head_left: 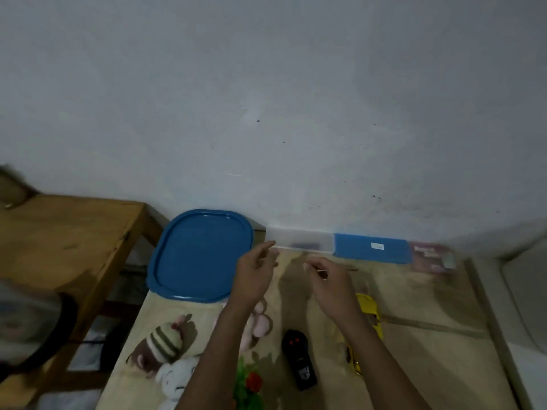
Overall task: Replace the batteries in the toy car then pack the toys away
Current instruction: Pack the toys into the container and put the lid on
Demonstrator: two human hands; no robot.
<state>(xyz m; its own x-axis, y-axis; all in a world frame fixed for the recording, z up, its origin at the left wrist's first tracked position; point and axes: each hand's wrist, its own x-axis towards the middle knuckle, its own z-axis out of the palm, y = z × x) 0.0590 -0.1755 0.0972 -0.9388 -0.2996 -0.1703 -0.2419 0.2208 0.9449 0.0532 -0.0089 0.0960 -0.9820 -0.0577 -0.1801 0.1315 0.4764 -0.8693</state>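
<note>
1. A beige-covered bench (414, 291) meets a pale grey wall (266, 113), with a blue lid (201, 255) at its far left corner.
2. Right of the lid, the left hand (256, 273) hovers with fingers loosely spread. The right hand (331, 279) pinches a thin stick (321, 271).
3. The yellow toy car (368, 306) lies further right of the lid, partly behind the right forearm.
4. Left of the lid stands a wooden table (74, 232).

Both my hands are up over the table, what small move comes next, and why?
Probably lower the left hand to the yellow car and lift it. The right hand pinches a thin tool, the left holds nothing, and the car lies untouched on the table, so opening it seems next.
</note>
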